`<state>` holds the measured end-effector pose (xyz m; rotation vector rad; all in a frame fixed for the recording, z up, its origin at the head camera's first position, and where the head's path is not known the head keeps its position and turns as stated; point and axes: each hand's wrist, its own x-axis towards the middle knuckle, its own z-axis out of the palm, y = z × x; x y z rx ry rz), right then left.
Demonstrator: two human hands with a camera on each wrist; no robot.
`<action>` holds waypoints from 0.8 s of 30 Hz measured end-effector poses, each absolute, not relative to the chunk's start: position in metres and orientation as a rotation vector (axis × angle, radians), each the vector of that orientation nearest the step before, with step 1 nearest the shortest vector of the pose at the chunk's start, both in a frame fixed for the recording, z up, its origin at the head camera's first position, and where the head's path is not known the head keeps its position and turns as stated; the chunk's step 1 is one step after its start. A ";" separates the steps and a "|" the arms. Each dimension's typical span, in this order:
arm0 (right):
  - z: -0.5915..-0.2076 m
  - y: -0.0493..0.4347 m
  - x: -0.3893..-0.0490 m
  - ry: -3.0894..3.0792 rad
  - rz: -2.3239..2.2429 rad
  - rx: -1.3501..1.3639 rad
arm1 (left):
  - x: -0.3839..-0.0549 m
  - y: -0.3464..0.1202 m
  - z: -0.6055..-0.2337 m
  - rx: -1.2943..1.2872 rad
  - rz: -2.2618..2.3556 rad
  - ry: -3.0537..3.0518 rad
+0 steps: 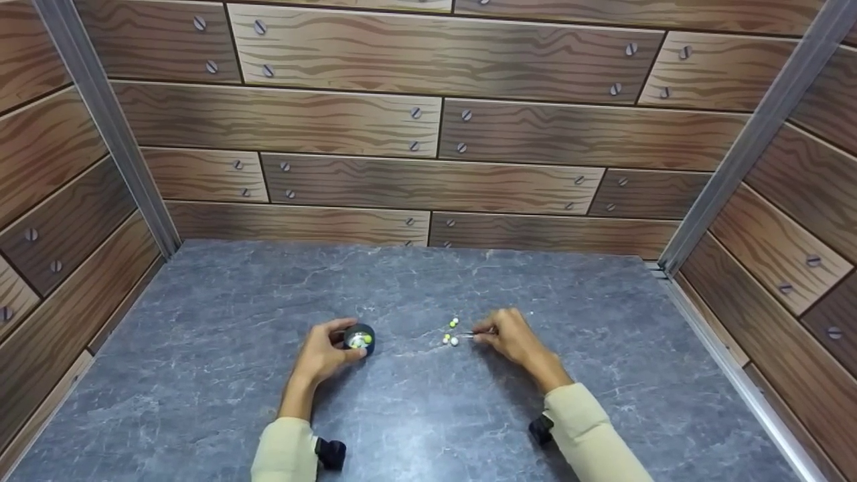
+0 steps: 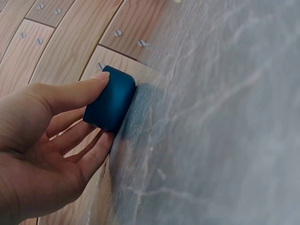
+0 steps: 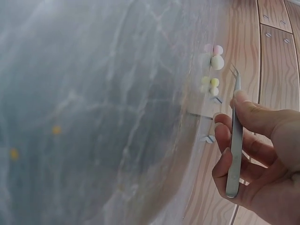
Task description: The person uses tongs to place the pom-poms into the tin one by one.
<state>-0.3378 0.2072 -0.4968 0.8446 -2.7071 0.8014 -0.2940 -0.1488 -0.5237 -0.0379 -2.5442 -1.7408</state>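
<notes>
My left hand (image 1: pixel 323 355) holds a small round dark-blue cup (image 2: pixel 117 101) by its side, thumb on one side and fingers on the other. In the head view yellow and white balls show inside the cup's rim (image 1: pixel 372 340). With my right hand (image 1: pixel 512 338) I pinch metal tweezers (image 3: pixel 236 150) with bent tips. The tips stand slightly apart in the right wrist view, and no ball shows between them. Just left of them in the head view lie several small balls, among them a white ball (image 1: pixel 454 341) and a yellow-green ball (image 1: pixel 452 324).
The grey marbled tabletop (image 1: pixel 415 288) carries everything. Wood-patterned panels (image 1: pixel 348 181) rise at the back and both sides, with metal posts (image 1: pixel 750 127) at the corners. The balls lie between the two hands.
</notes>
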 end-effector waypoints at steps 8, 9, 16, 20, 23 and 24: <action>-0.498 0.207 -0.338 -2.736 0.839 0.834 | -0.294 -0.149 -0.520 -0.041 -1.743 -2.534; -0.498 0.207 -0.338 -2.741 0.844 0.824 | -0.294 -0.149 -0.521 -0.046 -1.756 -2.528; -0.499 0.207 -0.336 -2.761 0.851 0.800 | -0.292 -0.150 -0.522 -0.072 -1.771 -2.522; -0.500 0.208 -0.336 -2.758 0.848 0.805 | -0.292 -0.150 -0.522 -0.062 -1.767 -2.532; -0.501 0.209 -0.336 -2.760 0.862 0.804 | -0.293 -0.150 -0.522 -0.062 -1.768 -2.532; -0.501 0.209 -0.336 -2.762 0.870 0.804 | -0.293 -0.150 -0.523 -0.065 -1.766 -2.531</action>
